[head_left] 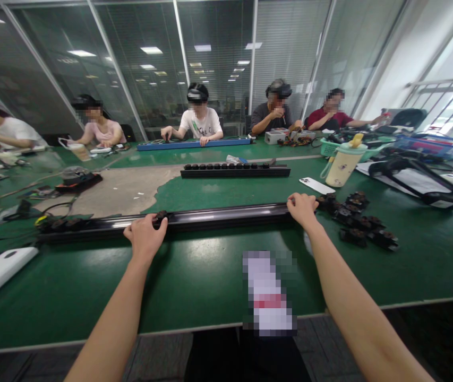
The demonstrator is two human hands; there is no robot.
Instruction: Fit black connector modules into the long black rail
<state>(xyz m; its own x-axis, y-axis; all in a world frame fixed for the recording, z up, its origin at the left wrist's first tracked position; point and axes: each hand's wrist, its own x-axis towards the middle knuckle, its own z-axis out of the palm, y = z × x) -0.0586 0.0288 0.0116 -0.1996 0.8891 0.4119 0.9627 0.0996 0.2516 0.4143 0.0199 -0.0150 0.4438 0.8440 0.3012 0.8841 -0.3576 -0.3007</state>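
Partly covered, a long black bar [226, 216] set back from the near edge of the bench [194, 286], left hand [145, 240] gripping it left of centre, right hand [304, 210] gripping its right end, open room in front, blurred pale object [268, 292] at that edge.

white object [3, 270]: cut off left | phone-like object [270, 294]: pixelated | black bar [226, 216]: right end behind right hand [304, 209]
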